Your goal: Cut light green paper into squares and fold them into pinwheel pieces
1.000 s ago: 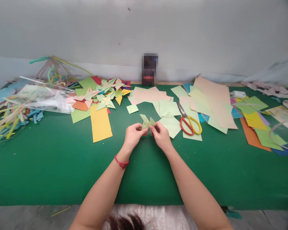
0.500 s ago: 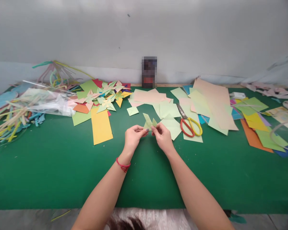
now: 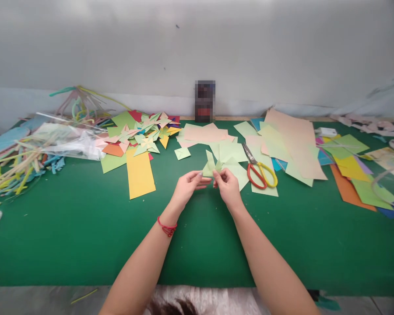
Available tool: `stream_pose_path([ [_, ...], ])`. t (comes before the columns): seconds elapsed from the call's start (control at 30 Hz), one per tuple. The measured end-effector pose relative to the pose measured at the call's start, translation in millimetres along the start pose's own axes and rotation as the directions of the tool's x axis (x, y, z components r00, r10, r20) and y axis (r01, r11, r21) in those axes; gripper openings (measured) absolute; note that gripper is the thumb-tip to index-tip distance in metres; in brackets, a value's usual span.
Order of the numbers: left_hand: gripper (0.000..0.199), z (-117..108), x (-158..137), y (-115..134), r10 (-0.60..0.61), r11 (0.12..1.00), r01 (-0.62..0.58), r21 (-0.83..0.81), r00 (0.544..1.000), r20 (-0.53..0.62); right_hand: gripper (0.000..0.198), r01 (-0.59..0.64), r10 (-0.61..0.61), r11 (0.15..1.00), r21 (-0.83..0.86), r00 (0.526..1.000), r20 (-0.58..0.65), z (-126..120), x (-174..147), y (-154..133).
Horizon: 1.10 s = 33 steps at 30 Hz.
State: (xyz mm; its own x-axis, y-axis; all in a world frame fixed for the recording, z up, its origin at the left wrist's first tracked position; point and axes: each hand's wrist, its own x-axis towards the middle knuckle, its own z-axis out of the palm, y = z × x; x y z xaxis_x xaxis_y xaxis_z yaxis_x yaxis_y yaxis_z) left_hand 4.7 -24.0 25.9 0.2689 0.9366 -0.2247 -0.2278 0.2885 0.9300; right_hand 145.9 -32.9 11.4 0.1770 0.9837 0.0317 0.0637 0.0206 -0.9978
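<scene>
A folded piece of pale green paper [image 3: 210, 163], with pointed flaps standing up, is held above the green table. My right hand [image 3: 228, 184] pinches its right part between thumb and fingers. At the paper's lower left corner is the thumb of my left hand [image 3: 188, 186]; its fingers stretch out just below the paper, apart from the thumb. Whether the left thumb presses on the paper is hard to see. Pale green sheets [image 3: 238, 175] lie just behind my right hand. To the right rest scissors [image 3: 262, 174] with red and yellow handles, on paper.
A yellow sheet [image 3: 141, 175] and a small folded green square [image 3: 182, 153] lie left of my hands. Behind them is a pile of folded paper stars [image 3: 147, 142]. Paper strips [image 3: 16, 168] heap at far left, coloured sheets [image 3: 351, 166] at right. A blurred dark object [image 3: 205, 103] stands against the wall.
The folded paper and both hands have shifted slightly right in view. My left fingers have straightened and loosened from the paper, while my right hand keeps its pinch.
</scene>
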Motion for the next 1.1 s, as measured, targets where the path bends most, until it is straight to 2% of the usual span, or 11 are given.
stream_pose_path([
  [0.07, 0.033, 2, -2, 1, 0.004, 1.000, -0.004, 0.018, 1.000, 0.026, 0.037, -0.001, 0.001, 1.000, 0.001, 0.999, 0.050, 0, 0, 1],
  [0.17, 0.032, 1, -3, 1, 0.004, 1.000, -0.004, 0.021, 1.000, -0.015, 0.037, 0.001, 0.000, 1.000, -0.007, 0.991, 0.136, 0, -1, 1],
  [0.23, 0.032, -1, -2, 0, 0.020, 1.000, -0.020, 0.008, 0.999, -0.035, 0.031, 0.027, -0.021, 0.999, -0.036, 0.988, 0.155, -3, -1, -1],
  [0.3, 0.034, -4, 0, -2, 0.051, 0.999, -0.050, 0.015, 0.998, -0.038, 0.025, 0.083, -0.070, 0.993, -0.081, 0.986, 0.153, -7, 0, -5],
  [0.4, 0.030, -5, 1, -3, 0.101, 0.994, -0.099, 0.055, 0.994, -0.043, 0.040, 0.204, -0.177, 0.968, -0.147, 0.968, 0.175, -16, 1, -12],
  [0.57, 0.023, -1, -3, 1, 0.138, 0.984, -0.134, 0.115, 0.990, -0.025, 0.016, 0.364, -0.308, 0.918, -0.156, 0.905, 0.293, -26, 0, -21],
  [0.67, 0.025, -3, -5, 6, 0.122, 0.983, -0.123, 0.136, 0.992, 0.018, 0.017, 0.384, -0.325, 0.908, -0.168, 0.899, 0.294, -28, 0, -22],
  [0.83, 0.029, -11, -3, 7, 0.070, 0.997, -0.069, -0.033, 0.998, 0.010, 0.016, 0.402, -0.329, 0.900, -0.165, 0.879, 0.346, -29, 1, -22],
  [1.03, 0.032, -12, -1, 2, -0.056, 0.996, 0.050, 0.070, 0.995, 0.088, 0.019, 0.415, -0.321, 0.900, -0.134, 0.838, 0.441, -29, -1, -21],
  [1.1, 0.033, -11, -1, 2, -0.074, 0.995, 0.069, 0.069, 0.994, 0.080, 0.020, 0.415, -0.309, 0.898, -0.147, 0.832, 0.461, -30, -1, -21],
])
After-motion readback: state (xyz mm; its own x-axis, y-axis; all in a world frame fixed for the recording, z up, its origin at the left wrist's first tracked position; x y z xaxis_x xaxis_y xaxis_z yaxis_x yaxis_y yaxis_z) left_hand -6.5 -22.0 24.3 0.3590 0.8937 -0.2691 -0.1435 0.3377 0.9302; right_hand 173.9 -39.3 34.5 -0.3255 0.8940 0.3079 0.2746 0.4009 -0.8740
